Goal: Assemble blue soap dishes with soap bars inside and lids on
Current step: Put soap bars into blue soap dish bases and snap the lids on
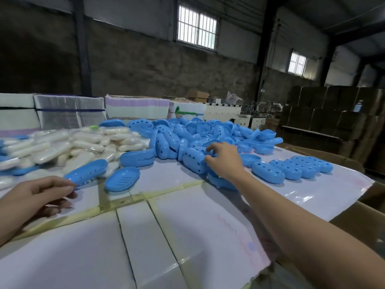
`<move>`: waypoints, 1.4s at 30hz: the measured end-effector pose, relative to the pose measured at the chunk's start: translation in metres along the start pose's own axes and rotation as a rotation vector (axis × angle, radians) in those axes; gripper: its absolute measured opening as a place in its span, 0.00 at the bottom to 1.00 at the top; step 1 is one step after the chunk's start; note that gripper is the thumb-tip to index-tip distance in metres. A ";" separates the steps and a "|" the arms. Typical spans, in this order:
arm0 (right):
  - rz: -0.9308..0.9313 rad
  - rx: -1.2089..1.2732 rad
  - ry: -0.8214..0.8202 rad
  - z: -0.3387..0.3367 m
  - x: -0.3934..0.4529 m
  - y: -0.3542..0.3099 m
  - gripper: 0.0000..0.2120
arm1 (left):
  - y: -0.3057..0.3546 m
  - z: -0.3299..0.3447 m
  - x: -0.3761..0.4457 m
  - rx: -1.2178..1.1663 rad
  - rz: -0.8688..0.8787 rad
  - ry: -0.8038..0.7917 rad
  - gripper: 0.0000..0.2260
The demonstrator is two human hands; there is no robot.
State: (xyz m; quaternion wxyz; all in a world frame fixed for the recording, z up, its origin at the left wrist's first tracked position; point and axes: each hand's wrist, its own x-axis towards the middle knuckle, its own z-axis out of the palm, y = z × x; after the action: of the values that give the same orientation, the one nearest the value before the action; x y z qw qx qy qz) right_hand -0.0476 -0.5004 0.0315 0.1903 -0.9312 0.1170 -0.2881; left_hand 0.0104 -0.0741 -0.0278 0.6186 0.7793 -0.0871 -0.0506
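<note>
Trouble starts beyond my right hand (224,158): fingers curled onto a perforated lid (194,161) at the lid pile's (198,132) foot, so tugging may spill neighbours. My left hand (39,195) pinches a dish base (86,172); soap bars (62,144) lie behind it.

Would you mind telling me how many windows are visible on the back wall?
2: a large barred window high on the wall near the centre, and a smaller barred window lower and farther right. Others may lie outside the view.

white table (187,236), blue dishes (208,138), wrapped soaps (62,144)
</note>
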 end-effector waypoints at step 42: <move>-0.772 0.533 -0.481 0.134 -0.079 -0.234 0.13 | -0.007 -0.160 -0.027 1.565 -0.573 0.696 0.35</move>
State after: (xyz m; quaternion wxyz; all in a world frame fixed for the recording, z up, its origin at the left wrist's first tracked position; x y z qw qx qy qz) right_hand -0.0087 -0.2251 -0.0105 0.3221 -0.8656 -0.3588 -0.1351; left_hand 0.0144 0.0851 0.0017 -0.1332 0.9405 0.2929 0.1095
